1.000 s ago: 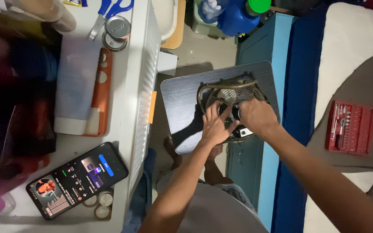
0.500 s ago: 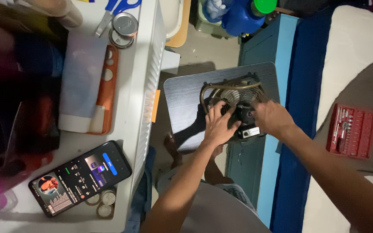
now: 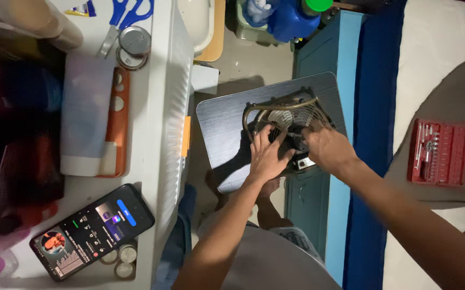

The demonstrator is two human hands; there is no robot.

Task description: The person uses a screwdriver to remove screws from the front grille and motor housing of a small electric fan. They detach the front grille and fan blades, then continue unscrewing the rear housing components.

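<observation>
A small metal fan point(image 3: 286, 115) with a bronze wire guard stands on a dark wood-grain board point(image 3: 224, 129). My left hand point(image 3: 267, 156) presses on the near side of the guard, fingers spread over the wires. My right hand point(image 3: 329, 150) covers the fan's dark motor housing at the right, fingers curled on it. What lies under my right palm is hidden.
A red socket tool case point(image 3: 441, 154) lies open on grey cloth at the right. A white table point(image 3: 160, 107) at the left holds a lit phone point(image 3: 91, 231), blue scissors point(image 3: 127, 13), tins and an orange tray. A blue cabinet point(image 3: 324, 59) stands behind the board.
My right hand slid to the right along the fan housing and then came back left over it. My left hand has stayed on the guard. The view shifted slightly.
</observation>
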